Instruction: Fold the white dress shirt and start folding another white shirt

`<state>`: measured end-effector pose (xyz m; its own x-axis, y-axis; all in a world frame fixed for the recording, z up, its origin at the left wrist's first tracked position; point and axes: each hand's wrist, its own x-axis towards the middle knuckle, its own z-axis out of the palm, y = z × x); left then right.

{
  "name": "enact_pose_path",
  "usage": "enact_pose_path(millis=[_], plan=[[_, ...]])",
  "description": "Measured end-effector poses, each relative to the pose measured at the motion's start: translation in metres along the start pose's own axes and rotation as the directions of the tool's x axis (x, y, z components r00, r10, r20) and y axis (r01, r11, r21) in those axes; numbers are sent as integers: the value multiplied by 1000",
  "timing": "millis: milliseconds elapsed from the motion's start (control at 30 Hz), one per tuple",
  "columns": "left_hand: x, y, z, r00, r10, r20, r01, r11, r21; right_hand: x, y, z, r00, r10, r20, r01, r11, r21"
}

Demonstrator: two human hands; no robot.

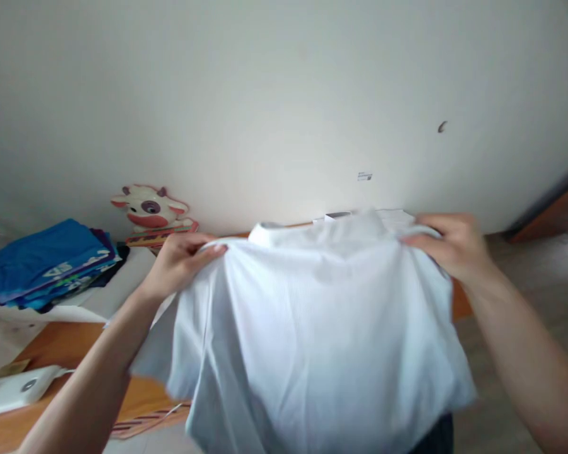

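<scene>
A pale wall fills the upper half of the frame, above a wooden table whose orange-brown top shows at lower left and again as a sliver by the right wrist. Held up in front of it, a white shirt hangs from its shoulders, collar uppermost, its lower edge dropping out of frame and covering most of the table. The left hand is closed on the shirt's left shoulder, fingers curled over the fabric; the right hand grips the right shoulder the same way. At far left, a stack of folded blue clothes rests on white cloth, with a cartoon cow figure against the wall just beside it. A white flat device lies near the table's left edge. Bare floor opens to the right.
</scene>
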<state>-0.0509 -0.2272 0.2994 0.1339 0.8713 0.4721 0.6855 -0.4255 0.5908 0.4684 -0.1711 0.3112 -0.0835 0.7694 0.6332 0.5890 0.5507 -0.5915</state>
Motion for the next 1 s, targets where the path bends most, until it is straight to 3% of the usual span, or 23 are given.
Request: enact_pose_path(millis=[67,100,133,200,267,333,400,500,600,667,733,867,933,1000], plan=[[62,-15,11,999,41,24,-45,979,201,49,12,36,986,-47,160,75,982,-175],[81,-24,18,1000,23,10,-25,950,311,67,20,56,976,-55,212,109,962,-252],[91,-34,27,1000,10,-6,-7,919,394,77,28,76,975,-54,217,119,947,-300],[81,-54,49,998,-12,-56,37,882,470,71,47,112,967,-74,246,157,927,-340],[37,-72,78,997,-37,-72,65,901,429,29,64,138,962,-112,250,189,933,-308],[-30,-88,113,994,-105,-33,110,929,354,-40,78,154,958,-91,271,160,956,-247],[-108,-98,146,974,-222,32,197,913,356,-123,88,160,954,31,297,43,970,-239],[-212,-103,177,914,-401,-64,391,825,409,-243,90,160,947,268,178,-208,933,-295],[-270,-100,175,860,-466,-207,509,773,378,-334,78,162,874,485,33,-471,861,-194],[-280,-99,163,823,-533,-195,567,759,319,-371,67,171,778,627,-39,-628,777,-42],[-277,-102,151,781,-606,-151,624,741,249,-386,58,185,695,717,-45,-711,696,99],[-263,-116,134,712,-693,-113,702,708,78,-364,52,193,634,747,197,-765,570,300],[-259,-117,127,682,-728,-67,726,685,-58,-340,53,175,592,732,338,-801,487,349],[-258,-110,122,651,-758,-37,734,641,-225,-320,55,146,548,751,369,-829,430,359]])
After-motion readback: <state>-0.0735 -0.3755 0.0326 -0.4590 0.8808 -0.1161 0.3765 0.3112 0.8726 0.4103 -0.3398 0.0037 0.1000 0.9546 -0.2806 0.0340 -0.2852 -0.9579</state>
